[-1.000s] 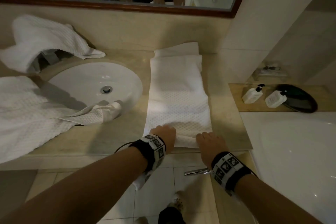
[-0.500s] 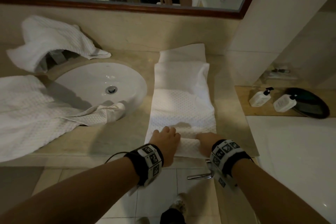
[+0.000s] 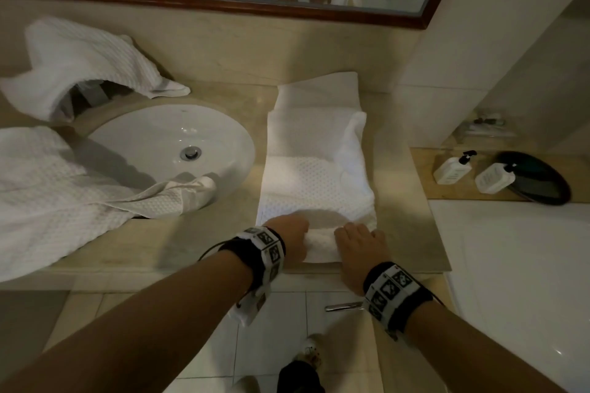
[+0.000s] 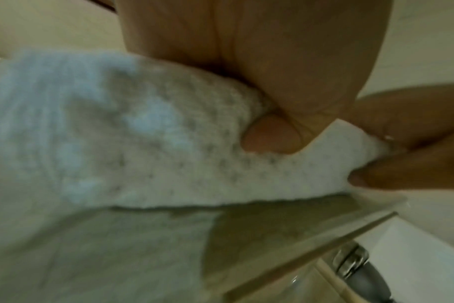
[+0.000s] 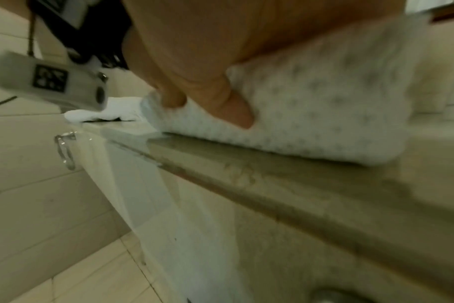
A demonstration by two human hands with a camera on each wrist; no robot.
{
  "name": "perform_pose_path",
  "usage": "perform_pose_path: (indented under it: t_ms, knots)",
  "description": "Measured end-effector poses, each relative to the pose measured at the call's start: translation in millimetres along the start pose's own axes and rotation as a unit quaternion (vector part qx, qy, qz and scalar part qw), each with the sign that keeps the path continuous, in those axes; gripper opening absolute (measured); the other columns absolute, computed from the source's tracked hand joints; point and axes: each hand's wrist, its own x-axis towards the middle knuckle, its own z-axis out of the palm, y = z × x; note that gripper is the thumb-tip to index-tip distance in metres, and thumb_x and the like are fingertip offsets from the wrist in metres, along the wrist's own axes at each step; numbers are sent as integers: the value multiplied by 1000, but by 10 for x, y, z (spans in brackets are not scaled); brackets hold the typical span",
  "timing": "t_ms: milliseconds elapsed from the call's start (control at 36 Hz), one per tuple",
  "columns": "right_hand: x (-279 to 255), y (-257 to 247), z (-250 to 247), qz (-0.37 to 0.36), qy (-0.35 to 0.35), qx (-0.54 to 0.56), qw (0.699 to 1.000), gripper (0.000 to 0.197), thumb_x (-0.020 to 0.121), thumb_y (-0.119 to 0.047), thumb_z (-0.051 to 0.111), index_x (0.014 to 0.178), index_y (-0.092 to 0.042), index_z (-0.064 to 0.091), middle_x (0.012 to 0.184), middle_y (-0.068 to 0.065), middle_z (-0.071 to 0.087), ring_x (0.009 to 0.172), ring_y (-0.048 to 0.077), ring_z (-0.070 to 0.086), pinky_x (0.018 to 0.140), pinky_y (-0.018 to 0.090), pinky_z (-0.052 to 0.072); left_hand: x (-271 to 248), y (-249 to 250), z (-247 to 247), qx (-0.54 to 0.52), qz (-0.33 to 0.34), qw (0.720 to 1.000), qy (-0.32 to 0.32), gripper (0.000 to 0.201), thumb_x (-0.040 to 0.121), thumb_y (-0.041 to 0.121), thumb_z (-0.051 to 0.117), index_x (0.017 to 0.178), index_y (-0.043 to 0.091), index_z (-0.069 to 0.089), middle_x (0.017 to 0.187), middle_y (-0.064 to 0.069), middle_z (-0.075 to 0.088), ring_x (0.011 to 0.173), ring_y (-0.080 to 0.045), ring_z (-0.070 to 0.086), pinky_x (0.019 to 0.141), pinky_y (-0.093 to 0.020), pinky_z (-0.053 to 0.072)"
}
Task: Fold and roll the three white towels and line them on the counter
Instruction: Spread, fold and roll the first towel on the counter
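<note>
at the counter's point(image 3: 412, 201) front edge beside the sink point(image 3: 166, 150), the left hand point(image 3: 289, 238) and right hand point(image 3: 359, 254) are curling around the folded towel's point(image 3: 316, 182) rolled near end, gripping it.

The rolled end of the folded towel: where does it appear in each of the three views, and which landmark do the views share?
Head: the rolled end lies low in the centre, between the left hand and the right hand.
Left wrist: the roll fills the centre left, under the thumb.
Right wrist: the roll sits upper right.
Shared landmark: the counter edge.
</note>
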Motion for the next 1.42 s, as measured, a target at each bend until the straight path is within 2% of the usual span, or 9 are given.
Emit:
perform_pose_path:
  t_ms: [139, 333, 444, 667, 750, 833, 1000, 1111, 1417]
  knots:
    - [116, 13, -119, 47, -16, 115, 992, 30, 89, -21, 48, 119, -18, 51, 123, 4, 54, 110, 24, 53, 92, 34, 44, -46, 32, -56, 22, 26, 999, 24, 26, 85, 19, 57, 110, 14, 59, 113, -6, 60, 106, -26, 58, 89, -36, 50]
    - [277, 173, -208, 67, -152, 175, 970, 42, 87, -21, 49, 128, -29, 50, 130, 2, 56, 117, 22, 53, 97, 31, 44, -222, 86, 186, 140, 60, 986, 71, 71, 72, 30, 72, 134, 18, 37, 132, -5, 44, 120, -27, 45, 100, -42, 40]
    - [333, 197, -230, 54, -182, 187, 964, 48, 86, -20, 54, 132, -29, 48, 136, 1, 51, 124, 22, 48, 101, 29, 38, -183, 117, 246, 177, 42, 980, 81, 66, 81, 20, 68, 137, 13, 35, 140, -9, 40, 127, -30, 42, 104, -44, 38]
    - [18, 141, -43, 0, 114, 73, 991, 24, 80, -31, 44, 98, -21, 56, 97, 0, 55, 86, 27, 57, 72, 38, 40, -63, 94, 17, 105, 53, 993, 1, 37, 83, 32, 65, 117, 19, 60, 115, -6, 63, 107, -28, 60, 93, -40, 50]
    - [-66, 118, -52, -27, 27, 69, 997, 64, 72, -67, 24, 115, -27, 49, 115, -7, 51, 101, 22, 55, 85, 41, 37, -68, 35, 5, 80, 56, 995, -20, 46, 85, 30, 63, 126, 15, 49, 117, -9, 60, 109, -30, 58, 89, -38, 49]
    - [-93, 100, -27, -48, -72, 43, 995, 91, 63, -81, 40, 134, -27, 30, 133, -6, 41, 118, 21, 46, 104, 49, 25, -89, -11, -58, 51, 53, 995, -61, 56, 83, 25, 65, 130, 14, 38, 119, -12, 55, 108, -32, 55, 85, -38, 47]
    - [-23, 89, -66, -33, -34, 74, 996, 53, 76, -46, 58, 120, -22, 42, 118, -2, 55, 108, 23, 54, 94, 34, 37, -146, 78, -147, 110, 81, 990, -19, 35, 84, 22, 62, 117, 14, 56, 116, -8, 55, 108, -28, 55, 87, -37, 47]
    - [95, 162, -183, 1, -92, 157, 983, 45, 77, -43, 65, 114, -23, 50, 117, -2, 55, 106, 21, 56, 87, 31, 44, -218, 135, -125, 119, 106, 983, 86, 40, 81, 28, 59, 120, 20, 55, 116, -3, 52, 108, -26, 48, 89, -40, 45]
    - [390, 118, -426, -21, -162, 27, 986, 51, 74, -53, 64, 117, -28, 53, 116, 0, 53, 112, 21, 52, 92, 37, 44, -124, 55, 96, 143, 20, 988, 51, 62, 78, 30, 70, 127, 18, 34, 120, -8, 51, 110, -30, 51, 91, -45, 41]
